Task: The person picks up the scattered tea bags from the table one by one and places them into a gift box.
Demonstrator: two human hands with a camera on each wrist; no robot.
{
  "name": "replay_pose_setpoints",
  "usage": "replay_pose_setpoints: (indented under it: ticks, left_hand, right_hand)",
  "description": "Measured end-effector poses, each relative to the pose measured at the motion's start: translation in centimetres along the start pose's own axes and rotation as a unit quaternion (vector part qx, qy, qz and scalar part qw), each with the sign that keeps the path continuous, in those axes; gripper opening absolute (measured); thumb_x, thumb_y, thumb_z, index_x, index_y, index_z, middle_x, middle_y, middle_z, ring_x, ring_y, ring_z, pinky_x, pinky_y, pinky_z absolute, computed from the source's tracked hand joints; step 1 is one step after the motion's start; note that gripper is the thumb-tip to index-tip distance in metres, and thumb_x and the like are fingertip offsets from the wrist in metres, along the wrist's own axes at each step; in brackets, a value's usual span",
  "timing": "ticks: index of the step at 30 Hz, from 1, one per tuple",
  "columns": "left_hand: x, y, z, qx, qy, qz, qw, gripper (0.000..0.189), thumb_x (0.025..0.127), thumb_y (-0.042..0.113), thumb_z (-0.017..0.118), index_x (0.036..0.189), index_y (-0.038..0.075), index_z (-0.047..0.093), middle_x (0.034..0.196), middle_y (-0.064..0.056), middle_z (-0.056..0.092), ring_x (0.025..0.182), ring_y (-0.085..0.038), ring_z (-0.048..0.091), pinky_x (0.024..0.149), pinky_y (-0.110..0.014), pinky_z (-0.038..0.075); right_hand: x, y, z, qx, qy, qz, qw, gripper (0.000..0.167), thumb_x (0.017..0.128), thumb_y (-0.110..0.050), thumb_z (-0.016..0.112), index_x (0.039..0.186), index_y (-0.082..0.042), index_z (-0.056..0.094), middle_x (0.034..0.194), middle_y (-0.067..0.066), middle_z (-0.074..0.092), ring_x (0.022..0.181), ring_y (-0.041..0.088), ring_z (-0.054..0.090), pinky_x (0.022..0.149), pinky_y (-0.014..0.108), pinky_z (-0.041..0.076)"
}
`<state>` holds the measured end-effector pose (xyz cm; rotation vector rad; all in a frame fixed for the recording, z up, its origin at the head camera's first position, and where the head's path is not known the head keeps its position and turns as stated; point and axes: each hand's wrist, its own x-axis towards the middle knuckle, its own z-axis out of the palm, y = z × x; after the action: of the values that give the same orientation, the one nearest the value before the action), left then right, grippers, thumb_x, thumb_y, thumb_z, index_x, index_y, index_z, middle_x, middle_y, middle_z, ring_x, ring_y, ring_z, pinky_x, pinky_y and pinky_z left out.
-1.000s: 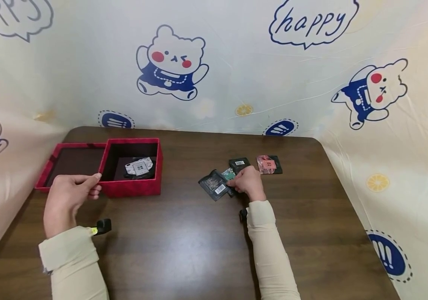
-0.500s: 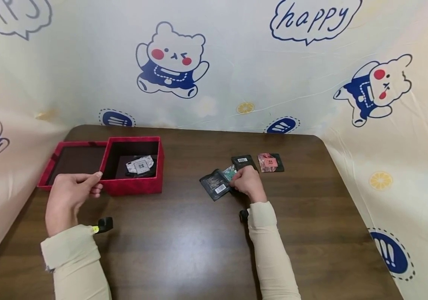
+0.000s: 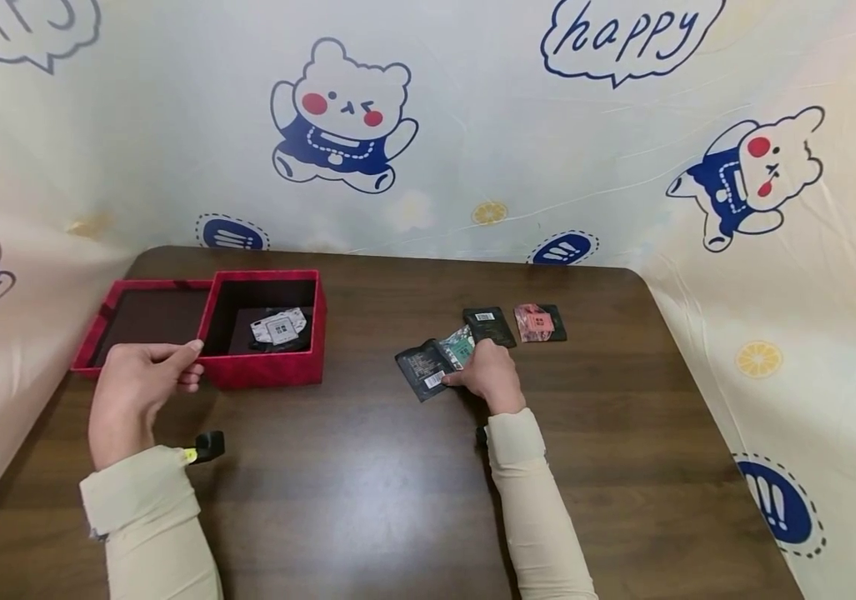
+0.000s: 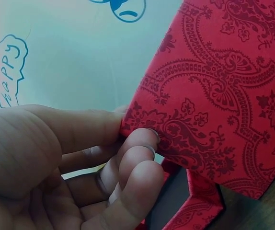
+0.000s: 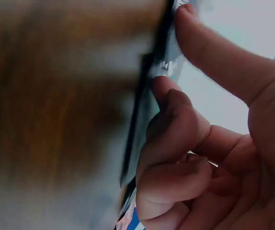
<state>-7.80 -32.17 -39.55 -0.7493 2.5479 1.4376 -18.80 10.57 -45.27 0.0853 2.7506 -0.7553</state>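
In the head view, my left hand pinches the near corner of a red open box; the left wrist view shows its patterned red side at thumb and fingers. Inside lie sachets, white-grey on top, over something dark. My right hand rests over sachets on the table, its thumb touching a dark sachet with a white barcode. A green-patterned sachet lies partly under the fingers. Seen from the right wrist, thumb and index are spread apart along the dark sachet edges.
Beside the box on its left is a shallow red lid, dark inside. Another dark sachet lies beyond the right hand, and a pink-and-black sachet to its right. A printed cloth hangs behind the brown table.
My right hand has shifted slightly toward me, and its thumb has moved from the green sachet's edge onto the dark barcoded sachet. The left hand keeps its hold on the box corner.
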Motion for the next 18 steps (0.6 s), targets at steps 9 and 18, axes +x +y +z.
replay_pose_setpoints:
  ticks: [9, 18]
  left_hand:
    - [-0.1, 0.0, 0.0, -0.001, 0.002, -0.005, 1.0000, 0.069, 0.095, 0.054, 0.062, 0.133, -0.003, 0.063, 0.091, -0.011, 0.074, 0.077, -0.017, 0.073, 0.077, -0.028, 0.048]
    - [0.0, 0.0, 0.0, -0.008, 0.006, -0.004, 0.9999, 0.065, 0.096, 0.050, 0.063, 0.133, -0.003, 0.063, 0.091, -0.011, 0.074, 0.076, -0.017, 0.072, 0.067, -0.015, 0.051]
  right_hand:
    - [0.1, 0.2, 0.4, 0.032, 0.004, -0.018, 0.9993, 0.033, 0.077, -0.025, 0.089, 0.066, -0.004, 0.067, 0.068, 0.006, 0.063, 0.063, 0.020, 0.056, 0.055, 0.031, 0.044]
    - [0.0, 0.7, -1.0, 0.222, -0.016, -0.011, 0.9748, 0.009, 0.089, 0.001, 0.073, 0.080, 0.001, 0.073, 0.073, 0.011, 0.069, 0.057, 0.016, 0.064, 0.054, 0.030, 0.056]
